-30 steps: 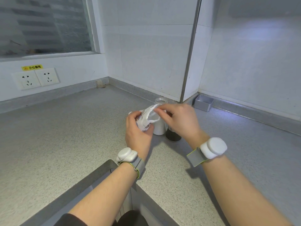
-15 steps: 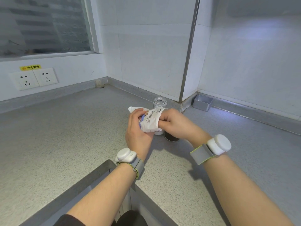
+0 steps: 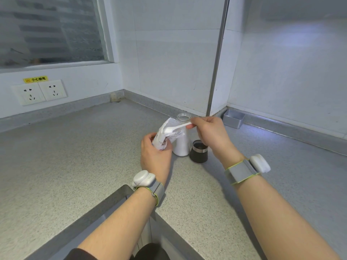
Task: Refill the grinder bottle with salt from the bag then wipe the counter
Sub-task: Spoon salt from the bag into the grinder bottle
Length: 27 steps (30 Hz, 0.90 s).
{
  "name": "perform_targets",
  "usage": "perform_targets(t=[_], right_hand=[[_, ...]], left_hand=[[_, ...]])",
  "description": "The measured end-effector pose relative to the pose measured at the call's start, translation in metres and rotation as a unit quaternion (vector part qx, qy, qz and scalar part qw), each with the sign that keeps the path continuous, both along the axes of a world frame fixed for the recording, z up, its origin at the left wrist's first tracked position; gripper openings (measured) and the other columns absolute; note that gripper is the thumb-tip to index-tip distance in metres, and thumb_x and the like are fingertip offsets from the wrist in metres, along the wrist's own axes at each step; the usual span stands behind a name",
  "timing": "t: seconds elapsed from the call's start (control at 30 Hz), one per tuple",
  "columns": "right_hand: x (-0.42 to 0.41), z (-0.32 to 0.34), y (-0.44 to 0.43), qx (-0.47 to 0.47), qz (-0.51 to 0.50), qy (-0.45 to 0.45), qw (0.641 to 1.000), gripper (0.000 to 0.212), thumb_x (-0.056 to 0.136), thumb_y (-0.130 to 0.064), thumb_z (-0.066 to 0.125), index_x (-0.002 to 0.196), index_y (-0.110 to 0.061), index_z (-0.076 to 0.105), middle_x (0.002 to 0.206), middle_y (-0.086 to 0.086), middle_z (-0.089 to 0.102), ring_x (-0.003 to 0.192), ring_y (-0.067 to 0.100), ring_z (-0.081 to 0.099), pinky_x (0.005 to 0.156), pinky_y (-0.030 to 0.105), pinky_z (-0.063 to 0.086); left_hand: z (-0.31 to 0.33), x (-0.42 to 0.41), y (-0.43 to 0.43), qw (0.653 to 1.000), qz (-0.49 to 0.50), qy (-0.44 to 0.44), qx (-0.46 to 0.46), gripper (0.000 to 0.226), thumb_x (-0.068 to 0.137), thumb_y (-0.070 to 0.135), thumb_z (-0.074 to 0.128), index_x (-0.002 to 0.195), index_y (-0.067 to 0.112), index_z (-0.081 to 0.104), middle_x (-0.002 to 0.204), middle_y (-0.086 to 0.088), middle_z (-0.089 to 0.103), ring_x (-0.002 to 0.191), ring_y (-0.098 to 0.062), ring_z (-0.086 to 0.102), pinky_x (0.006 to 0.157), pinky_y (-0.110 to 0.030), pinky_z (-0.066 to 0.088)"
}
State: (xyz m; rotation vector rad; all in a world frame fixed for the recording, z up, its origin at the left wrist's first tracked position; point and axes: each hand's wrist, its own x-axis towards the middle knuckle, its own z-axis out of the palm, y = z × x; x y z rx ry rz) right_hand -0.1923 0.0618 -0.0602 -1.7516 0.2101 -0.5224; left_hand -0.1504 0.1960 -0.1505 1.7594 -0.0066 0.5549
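My left hand grips the lower part of a small white salt bag, tilted with its open top up. My right hand pinches the handle of a white plastic spoon whose bowl lies at the bag's mouth, heaped with salt. Just behind the bag stands the clear glass grinder bottle, uncapped and mostly full of white salt. Its dark grinder cap sits upside down on the counter to the bottle's right.
A small metal tray rests against the wall at the back right. Two wall sockets are at the left. The grey speckled counter wraps around a metal sink edge near me.
My right hand has come out of the bag and risen, now holding the white spoon with salt at the bag's mouth. The bag's top has opened upward. The bottle stays put.
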Motion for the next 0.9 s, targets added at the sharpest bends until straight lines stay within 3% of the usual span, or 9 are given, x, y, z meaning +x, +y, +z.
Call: perform_targets(t=[0.2, 0.37, 0.5, 0.57, 0.67, 0.77, 0.9], right_hand=[[-0.001, 0.005, -0.004, 0.057, -0.087, -0.014, 0.994, 0.028, 0.088, -0.021, 0.057, 0.065, -0.015, 0.073, 0.055, 0.005, 0.028, 0.046, 0.018, 0.022, 0.046, 0.025, 0.022], [-0.002, 0.003, -0.007, 0.092, -0.132, -0.036, 0.986, 0.027, 0.090, -0.020, 0.054, 0.069, -0.014, 0.071, 0.059, 0.007, 0.029, 0.049, 0.018, 0.023, 0.051, 0.028, 0.024], [0.000, -0.001, -0.012, 0.082, -0.161, -0.031, 0.983, 0.027, 0.091, -0.020, 0.053, 0.075, -0.014, 0.074, 0.050, 0.001, 0.029, 0.045, 0.015, 0.024, 0.048, 0.025, 0.023], [0.002, -0.003, -0.012, 0.033, -0.176, -0.035, 0.983, 0.030, 0.092, -0.021, 0.052, 0.069, -0.019, 0.072, 0.041, -0.008, 0.029, 0.038, 0.009, 0.024, 0.043, 0.023, 0.026], [0.003, -0.007, -0.009, -0.129, -0.208, -0.064, 0.967, 0.040, 0.096, -0.030, 0.050, 0.062, -0.017, 0.068, 0.041, -0.005, 0.039, 0.041, 0.012, 0.034, 0.048, 0.028, 0.032], [0.000, -0.010, -0.003, -0.293, -0.236, -0.097, 0.921, 0.038, 0.098, -0.041, 0.049, 0.082, -0.015, 0.073, 0.056, 0.001, 0.058, 0.058, 0.026, 0.057, 0.057, 0.035, 0.047], [-0.008, -0.007, 0.000, -0.448, -0.209, -0.193, 0.848, 0.028, 0.098, -0.039, 0.056, 0.088, -0.022, 0.075, 0.061, 0.000, 0.064, 0.058, 0.023, 0.059, 0.052, 0.038, 0.048]], left_hand=[[-0.001, 0.003, 0.002, 0.999, -0.002, 0.036, 0.014, 0.037, 0.076, 0.032, 0.074, 0.103, 0.028, 0.049, 0.105, 0.002, 0.060, 0.082, -0.014, 0.057, 0.066, -0.028, 0.041], [-0.001, 0.003, 0.000, 0.999, 0.002, 0.038, 0.017, 0.038, 0.076, 0.031, 0.075, 0.107, 0.023, 0.054, 0.106, 0.001, 0.060, 0.085, -0.017, 0.058, 0.068, -0.029, 0.042], [-0.001, 0.002, 0.000, 0.999, 0.001, 0.037, 0.021, 0.039, 0.076, 0.030, 0.075, 0.108, 0.020, 0.055, 0.106, 0.000, 0.061, 0.085, -0.015, 0.056, 0.068, -0.028, 0.040], [0.000, 0.002, 0.000, 0.999, -0.002, 0.035, 0.022, 0.039, 0.077, 0.030, 0.075, 0.110, 0.019, 0.055, 0.107, -0.001, 0.061, 0.086, -0.016, 0.057, 0.069, -0.029, 0.042], [0.001, 0.002, 0.000, 0.999, -0.001, 0.036, 0.022, 0.041, 0.077, 0.030, 0.075, 0.111, 0.019, 0.056, 0.109, -0.001, 0.062, 0.087, -0.017, 0.058, 0.069, -0.029, 0.042], [0.001, 0.001, 0.000, 0.999, 0.001, 0.035, 0.022, 0.040, 0.077, 0.029, 0.075, 0.110, 0.018, 0.056, 0.109, -0.002, 0.062, 0.085, -0.016, 0.056, 0.069, -0.028, 0.040], [0.001, 0.001, 0.000, 0.999, 0.002, 0.034, 0.022, 0.042, 0.076, 0.027, 0.075, 0.112, 0.018, 0.055, 0.109, -0.002, 0.060, 0.089, -0.019, 0.059, 0.070, -0.030, 0.043]])
